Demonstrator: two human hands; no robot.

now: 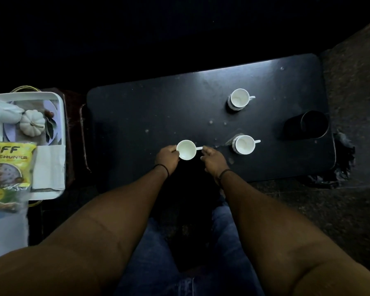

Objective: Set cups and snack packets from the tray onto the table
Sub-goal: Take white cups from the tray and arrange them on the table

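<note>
Yellow snack packet (6, 174) cut by the left edge, lower half blurred; dark cup (313, 124) barely legible.

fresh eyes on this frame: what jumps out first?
Three white cups against the dark table: two stand at its right, and the third cup sits at the near edge, with the left hand on its side and the right hand pinching its handle. At far left, a yellow snack packet lies on the white tray.

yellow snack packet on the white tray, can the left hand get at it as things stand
Probably yes, once free: the yellow snack packet lies uncovered on the white tray to that side, but the left hand now holds the white cup.
</note>
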